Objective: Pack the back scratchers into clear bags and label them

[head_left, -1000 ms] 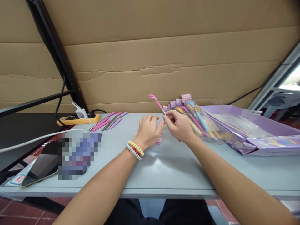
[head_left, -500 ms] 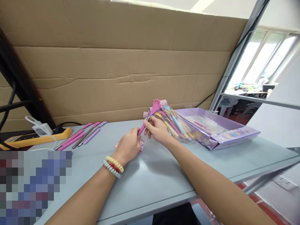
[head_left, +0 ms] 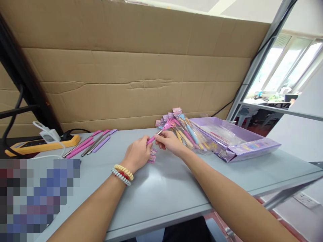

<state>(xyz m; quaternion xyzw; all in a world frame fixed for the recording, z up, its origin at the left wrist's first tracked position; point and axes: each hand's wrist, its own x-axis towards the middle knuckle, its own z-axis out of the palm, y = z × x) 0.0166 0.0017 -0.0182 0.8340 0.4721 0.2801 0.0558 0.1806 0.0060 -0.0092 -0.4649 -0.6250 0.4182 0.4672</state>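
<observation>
A pink back scratcher [head_left: 168, 124] with a hand-shaped head and a metal shaft lies slantwise between my hands, its head pointing away to the right. My left hand [head_left: 138, 151] is closed around its pink handle. With thumb and fingers, my right hand [head_left: 169, 143] pinches the metal shaft just below the head. Small pink printed cards [head_left: 152, 158] lie on the table beside my left hand, which partly covers them. Just beyond my right hand are several back scratchers in clear bags [head_left: 193, 134], with printed cards at their tops.
Loose pink and purple back scratchers [head_left: 87, 146] with metal shafts lie at the left. Behind them sits a yellow power strip [head_left: 42, 145] with a white charger [head_left: 50, 136]. A purple box [head_left: 249, 148] stands at the right. Cardboard [head_left: 131, 67] walls the table's back. The lower left is pixelated.
My left hand has closed on the back scratcher's handle; a second ago it was beside it. The scratcher has tilted lower, head turned flat to the right. The view has swung right.
</observation>
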